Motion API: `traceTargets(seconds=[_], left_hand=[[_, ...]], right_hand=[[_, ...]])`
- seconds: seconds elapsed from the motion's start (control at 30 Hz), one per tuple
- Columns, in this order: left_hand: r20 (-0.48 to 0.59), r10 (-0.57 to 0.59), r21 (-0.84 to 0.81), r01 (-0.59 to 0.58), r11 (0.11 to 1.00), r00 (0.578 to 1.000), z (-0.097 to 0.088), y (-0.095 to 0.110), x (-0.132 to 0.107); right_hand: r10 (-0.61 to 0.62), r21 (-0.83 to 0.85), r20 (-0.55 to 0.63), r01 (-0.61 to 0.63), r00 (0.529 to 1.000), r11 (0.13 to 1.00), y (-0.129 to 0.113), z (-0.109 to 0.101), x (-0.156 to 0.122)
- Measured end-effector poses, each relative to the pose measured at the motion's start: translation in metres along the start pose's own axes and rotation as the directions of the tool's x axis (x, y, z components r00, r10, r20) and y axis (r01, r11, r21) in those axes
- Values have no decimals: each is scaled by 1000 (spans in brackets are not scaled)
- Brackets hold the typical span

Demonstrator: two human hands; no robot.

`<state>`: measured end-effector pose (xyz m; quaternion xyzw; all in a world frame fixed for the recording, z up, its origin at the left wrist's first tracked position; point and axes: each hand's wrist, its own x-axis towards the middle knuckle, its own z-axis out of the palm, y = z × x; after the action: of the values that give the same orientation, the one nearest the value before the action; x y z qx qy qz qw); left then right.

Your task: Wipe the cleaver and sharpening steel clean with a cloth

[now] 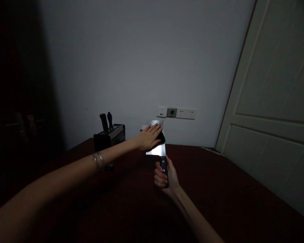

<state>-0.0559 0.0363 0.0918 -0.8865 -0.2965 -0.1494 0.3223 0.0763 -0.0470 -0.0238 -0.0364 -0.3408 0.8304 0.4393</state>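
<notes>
My right hand [167, 177] is wrapped round the black riveted handle of a cleaver [155, 151], held up above the table with its broad, shiny blade pointing away from me. Across the blade lies my left hand [149, 136], palm down, fingers stretched out and flat. Under and beside its fingers shows a black patch [162, 137], which looks like a dark cloth; most of it is hidden by the hand. To the left stands a knife block [110, 135], dark with a lighter top, and two black handles [106, 121] stick up from it.
The dark red table [192, 175] reaches back to a pale wall [142, 60]. A row of sockets [176, 112] sits low on that wall, behind the cleaver. On the right is a panelled door [273, 111]. The left side is in deep shadow.
</notes>
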Motion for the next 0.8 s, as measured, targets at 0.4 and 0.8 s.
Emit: traceTargets(seconds=[0.4,0.8], left_hand=[[18,132,27,-132,991,991,-3,26,-20],[38,74,10,-75,997,997,0,8,-10]], right_hand=[[-10,13,-20,10,1000,1000,0,1,0],[1,48,4,-2,1000,999,1,-1,2]])
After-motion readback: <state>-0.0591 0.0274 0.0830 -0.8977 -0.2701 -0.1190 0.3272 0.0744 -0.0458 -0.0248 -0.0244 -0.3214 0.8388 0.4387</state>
